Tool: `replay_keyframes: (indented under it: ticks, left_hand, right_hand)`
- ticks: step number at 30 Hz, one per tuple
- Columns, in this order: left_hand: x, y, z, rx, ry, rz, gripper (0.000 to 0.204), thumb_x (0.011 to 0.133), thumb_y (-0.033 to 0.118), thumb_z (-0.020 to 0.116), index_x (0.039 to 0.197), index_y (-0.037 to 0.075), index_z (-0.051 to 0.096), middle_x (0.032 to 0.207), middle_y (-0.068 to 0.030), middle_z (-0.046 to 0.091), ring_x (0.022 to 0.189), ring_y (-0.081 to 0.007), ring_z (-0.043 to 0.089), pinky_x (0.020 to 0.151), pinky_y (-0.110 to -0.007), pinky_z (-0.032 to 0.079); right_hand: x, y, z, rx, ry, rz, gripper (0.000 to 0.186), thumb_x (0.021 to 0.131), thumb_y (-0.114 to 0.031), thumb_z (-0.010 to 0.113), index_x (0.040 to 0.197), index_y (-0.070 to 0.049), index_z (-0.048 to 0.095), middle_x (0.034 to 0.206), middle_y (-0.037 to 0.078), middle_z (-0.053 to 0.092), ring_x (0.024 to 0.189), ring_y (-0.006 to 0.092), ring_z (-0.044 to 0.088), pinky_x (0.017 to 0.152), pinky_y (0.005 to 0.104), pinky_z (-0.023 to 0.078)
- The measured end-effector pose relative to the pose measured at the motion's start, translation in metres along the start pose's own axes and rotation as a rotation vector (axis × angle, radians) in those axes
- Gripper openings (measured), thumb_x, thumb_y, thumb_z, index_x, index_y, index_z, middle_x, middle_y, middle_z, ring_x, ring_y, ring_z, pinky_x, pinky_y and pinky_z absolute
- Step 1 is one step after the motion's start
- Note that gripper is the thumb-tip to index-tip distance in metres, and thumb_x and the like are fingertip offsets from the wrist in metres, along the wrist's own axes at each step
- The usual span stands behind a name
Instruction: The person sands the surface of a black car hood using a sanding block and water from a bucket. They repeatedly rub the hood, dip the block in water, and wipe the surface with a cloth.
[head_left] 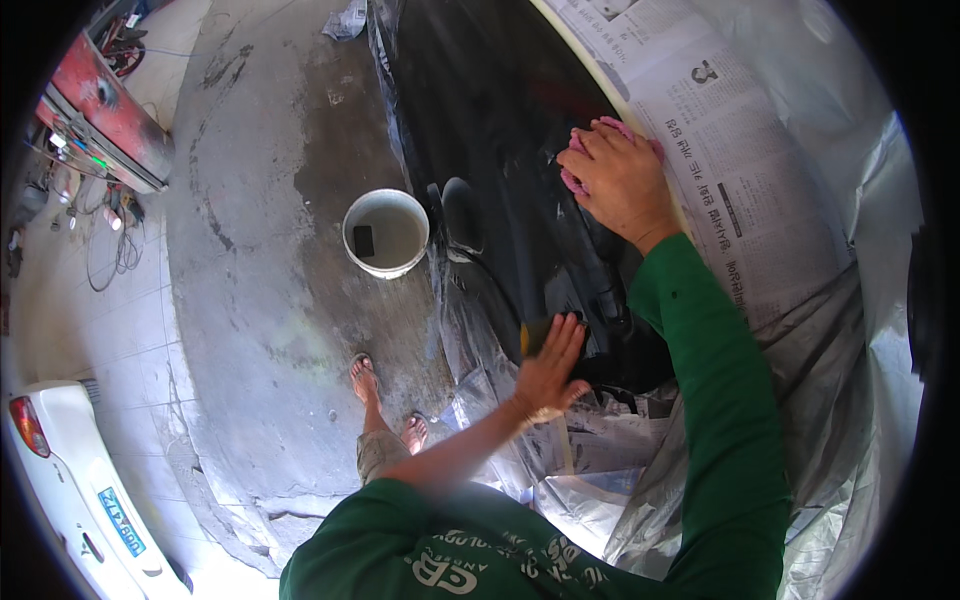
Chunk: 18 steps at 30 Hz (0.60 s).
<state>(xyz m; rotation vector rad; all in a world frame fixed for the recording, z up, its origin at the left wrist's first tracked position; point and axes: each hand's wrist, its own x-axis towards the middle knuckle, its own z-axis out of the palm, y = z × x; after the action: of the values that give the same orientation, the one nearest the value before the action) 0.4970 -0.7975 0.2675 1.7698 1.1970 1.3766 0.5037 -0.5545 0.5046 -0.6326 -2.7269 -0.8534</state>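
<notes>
My right hand (622, 186) is closed over a pink cloth (574, 180), pressing it on the upper edge of a glossy black car panel (500, 130). Pink folds stick out at both sides of the fingers. Lower down, my left hand (548, 372) lies with its fingers stretched out on the same panel, near a door handle (603, 290). Whatever is under its palm is hidden. A wing mirror (462, 215) juts out from the panel's left side.
Left of the panel, a white bucket (352, 258) of cloudy water holds a dark block (363, 240). Newspaper (740, 150) and plastic sheeting (880, 190) cover the car around the panel. A white car (95, 500), a red panel (110, 105) and tangled cables (125, 255) are at far left.
</notes>
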Motion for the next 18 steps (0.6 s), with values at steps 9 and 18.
replay_keyframes:
  ticks: [9,18]
  left_hand:
    - [0.216,-0.141,-0.104,-0.025,0.394,-0.129,0.069,0.116,0.036,0.036,0.168,-0.005,0.016,0.175,-0.0288,0.015,0.164,-0.0414,0.01,0.133,-0.043,0.013]
    - [0.111,-0.047,-0.065,-0.043,0.127,-0.155,0.077,0.111,0.035,0.047,0.169,-0.003,0.013,0.178,-0.024,0.011,0.166,-0.0381,0.006,0.133,-0.045,0.013]
  right_hand:
    - [0.017,-0.006,0.005,0.07,0.044,-0.03,0.013,0.088,-0.027,0.076,0.092,-0.017,0.07,0.107,0.006,0.073,0.116,0.0304,0.071,0.089,0.0479,0.055]
    - [0.006,0.001,0.0,0.082,0.01,0.029,0.012,0.09,-0.028,0.073,0.091,-0.016,0.07,0.109,0.008,0.074,0.116,0.0315,0.07,0.091,0.0476,0.054]
